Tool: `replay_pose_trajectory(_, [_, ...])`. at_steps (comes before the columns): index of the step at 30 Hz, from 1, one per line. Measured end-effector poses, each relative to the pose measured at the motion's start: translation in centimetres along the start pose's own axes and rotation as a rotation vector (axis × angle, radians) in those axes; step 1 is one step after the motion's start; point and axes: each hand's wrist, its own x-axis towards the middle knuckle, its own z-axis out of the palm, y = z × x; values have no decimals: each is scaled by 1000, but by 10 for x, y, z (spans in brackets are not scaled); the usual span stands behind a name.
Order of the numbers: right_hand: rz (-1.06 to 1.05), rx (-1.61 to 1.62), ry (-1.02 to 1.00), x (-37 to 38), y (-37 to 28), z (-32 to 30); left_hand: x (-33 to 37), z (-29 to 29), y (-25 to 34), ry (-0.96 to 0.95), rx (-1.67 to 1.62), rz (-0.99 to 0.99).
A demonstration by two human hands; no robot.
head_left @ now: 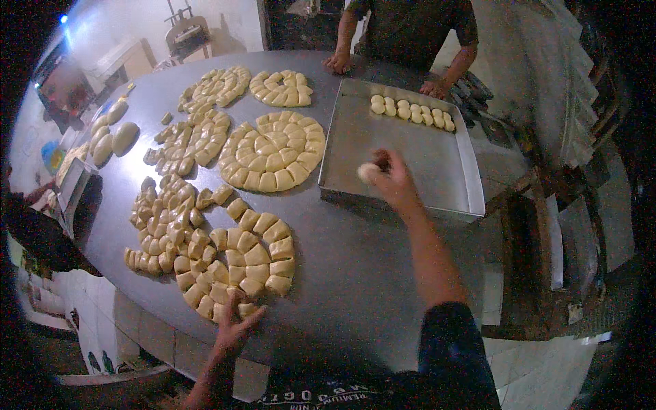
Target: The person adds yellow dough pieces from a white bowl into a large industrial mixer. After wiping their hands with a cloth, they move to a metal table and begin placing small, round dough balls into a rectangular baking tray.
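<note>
Above the shallow metal tray [355, 147], my right hand [396, 183] is closed around a small pale dough ball [367, 173], which shows at its fingertips. My left hand [236, 326] is at the near edge of a coil of cut dough pieces [249, 256], its fingers spread. The fingertips reach the closest pieces; whether they press on one is hard to tell. In the tray's far part, several dough balls [413, 113] sit in a double row, close together.
More cut dough coils [273, 152] cover the grey metal table [328, 266]. Larger smooth dough lumps [125, 139] lie at the far left. Across the table stands a person [417, 31], one hand by the tray's far corner. Another person's dark sleeve [41, 232] shows at left, beside a metal container [74, 188].
</note>
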Motion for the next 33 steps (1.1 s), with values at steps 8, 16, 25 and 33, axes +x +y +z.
replay_pose_trajectory(8, [3, -384, -30, 24, 22, 52, 3, -9, 5, -154, -384, -43])
replay_pose_trajectory(16, [276, 62, -407, -244, -31, 52, -9, 41, 19, -889, -125, 40])
replay_pose_trajectory(25, [-119, -964, 125, -210, 22, 44, 42, 36, -8, 194, 1095, 685])
replay_pose_trajectory(33, [-62, -1089, 268, -209, 48, -16, 31, 36, -19, 79, 1154, 732])
